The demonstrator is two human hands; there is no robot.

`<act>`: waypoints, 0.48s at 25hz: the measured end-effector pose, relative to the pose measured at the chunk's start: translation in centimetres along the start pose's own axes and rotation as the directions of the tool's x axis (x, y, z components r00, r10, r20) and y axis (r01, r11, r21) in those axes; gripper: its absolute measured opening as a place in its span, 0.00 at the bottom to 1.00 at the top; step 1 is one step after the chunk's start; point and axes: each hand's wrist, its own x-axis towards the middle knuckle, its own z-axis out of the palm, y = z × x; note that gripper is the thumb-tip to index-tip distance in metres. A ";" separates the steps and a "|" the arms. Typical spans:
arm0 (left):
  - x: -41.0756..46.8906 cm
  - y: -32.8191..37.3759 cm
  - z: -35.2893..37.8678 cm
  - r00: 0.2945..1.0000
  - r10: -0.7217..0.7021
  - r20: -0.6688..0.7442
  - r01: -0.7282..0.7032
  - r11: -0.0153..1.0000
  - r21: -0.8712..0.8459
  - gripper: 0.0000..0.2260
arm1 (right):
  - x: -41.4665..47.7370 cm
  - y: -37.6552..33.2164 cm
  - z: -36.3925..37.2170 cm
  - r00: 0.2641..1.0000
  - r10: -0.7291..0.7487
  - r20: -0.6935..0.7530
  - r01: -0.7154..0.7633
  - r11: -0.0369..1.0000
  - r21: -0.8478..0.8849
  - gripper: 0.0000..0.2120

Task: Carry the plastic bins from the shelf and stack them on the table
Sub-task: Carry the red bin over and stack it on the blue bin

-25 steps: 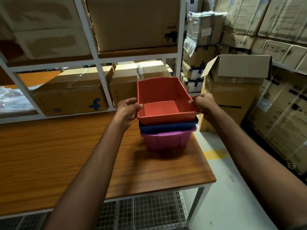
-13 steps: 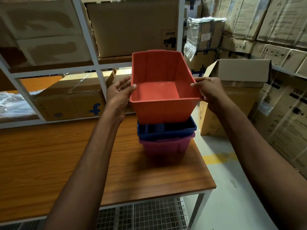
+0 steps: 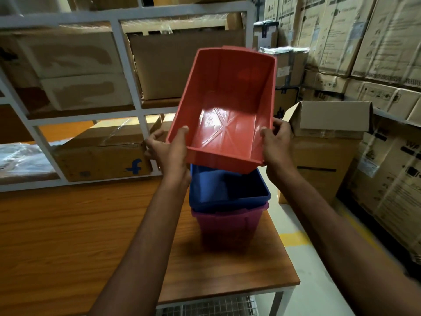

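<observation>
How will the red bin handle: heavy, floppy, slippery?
Probably light: the red bin is empty, gripped only at its near corners by the left hand and right hand. Likely stiff: walls hold shape. Glossy plastic may be slippery.

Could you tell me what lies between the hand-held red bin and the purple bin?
The blue bin, nested in the purple bin, below the red bin; head view.

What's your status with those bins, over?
Left hand, right hand grip red bin at near corners. It's tilted above blue bin, nested in purple bin on table. Nothing seen blocking.
</observation>
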 end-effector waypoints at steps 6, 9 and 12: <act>-1.8 -1.4 1.8 0.988 -0.134 0.071 0.143 0.977 -0.156 0.14 | -0.4 -0.2 -0.3 0.995 -0.087 0.053 0.089 0.996 -0.021 0.16; -1.7 -2.1 1.8 0.993 -0.114 -0.012 0.110 0.980 -0.167 0.13 | 1.5 -1.5 -0.9 0.987 -0.161 0.029 0.163 0.953 -0.254 0.31; -2.0 -2.9 1.2 0.998 -0.039 -0.047 0.034 0.992 -0.118 0.07 | 3.9 -3.6 -1.0 0.878 -0.475 0.063 0.405 0.665 -0.628 0.35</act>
